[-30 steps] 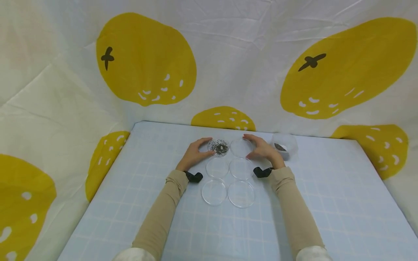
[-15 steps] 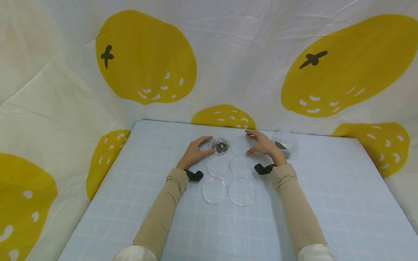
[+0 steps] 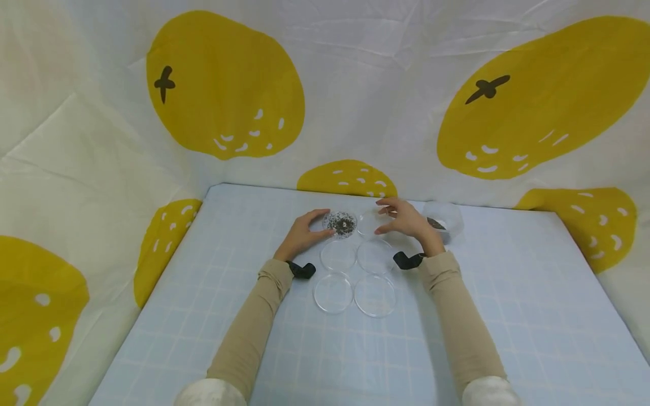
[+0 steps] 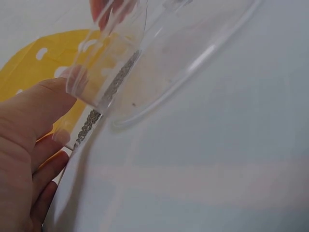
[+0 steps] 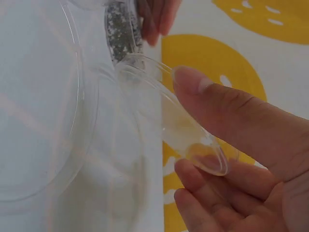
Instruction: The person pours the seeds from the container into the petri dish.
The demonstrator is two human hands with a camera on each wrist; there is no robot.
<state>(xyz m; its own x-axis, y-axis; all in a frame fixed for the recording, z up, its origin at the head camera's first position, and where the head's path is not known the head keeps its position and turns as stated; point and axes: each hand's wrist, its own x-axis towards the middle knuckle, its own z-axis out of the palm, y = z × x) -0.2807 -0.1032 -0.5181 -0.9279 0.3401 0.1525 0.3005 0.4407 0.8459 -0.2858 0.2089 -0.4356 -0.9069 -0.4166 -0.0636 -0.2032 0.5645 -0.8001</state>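
My left hand [image 3: 302, 234] curls round the side of a clear petri dish [image 3: 341, 224] scattered with dark, seed-like grains. In the left wrist view, thumb and fingers meet its wall, and the grains form a dark band along the bottom. A clear petri dish lid [image 5: 190, 130] is pinched between the thumb and fingers of my right hand [image 3: 404, 220]. It tilts, with its far edge overlapping the grain-filled dish in the right wrist view. Just right of the right hand stands a clear box [image 3: 453, 217] with dark grains, partly hidden.
Several other clear round dish pieces lie nearer me in two columns, among them a left one [image 3: 338, 255] and a front right one [image 3: 375, 296]. The pale checked tabletop [image 3: 284, 349] ends at a hanging cloth [image 3: 355, 101] with yellow fruit prints.
My right hand has lifted the lid from beside the grain-filled dish and brought it a little left, tilting it. The left hand keeps its place on the dish.
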